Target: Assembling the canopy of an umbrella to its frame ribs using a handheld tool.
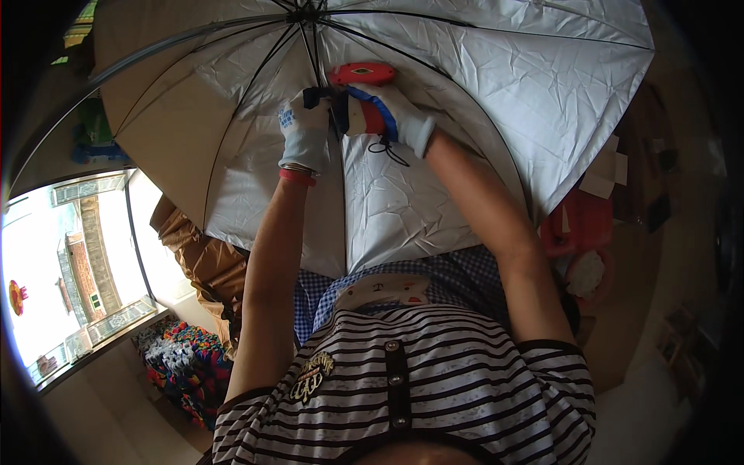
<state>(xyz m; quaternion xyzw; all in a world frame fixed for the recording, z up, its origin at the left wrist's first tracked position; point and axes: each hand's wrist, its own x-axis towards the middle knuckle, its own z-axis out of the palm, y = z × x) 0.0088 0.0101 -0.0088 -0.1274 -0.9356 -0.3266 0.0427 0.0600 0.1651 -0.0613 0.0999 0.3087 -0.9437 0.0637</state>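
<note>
Spread in front of me is an umbrella (411, 209), its silver lining facing up and its dark ribs meeting at the top. My left hand (304, 124), in a white glove, is closed beside a rib, pinching a small black piece (316, 97). Close to its right, my right hand (395, 112), in a white and blue glove, is closed around a beige, red and dark block-like thing (364, 116). A thin black cord loop (390, 151) hangs below that hand. Just beyond the fingers shows a red rounded object (362, 74); whether it joins the held thing I cannot tell.
A dark curved shaft (178, 39) arcs from the ribs toward the left. Brown crumpled material (198, 263) and a multicoloured heap (186, 368) lie at the left, near a bright window (77, 271). On the right stand a red container (577, 221) and a round pink-rimmed one (589, 275).
</note>
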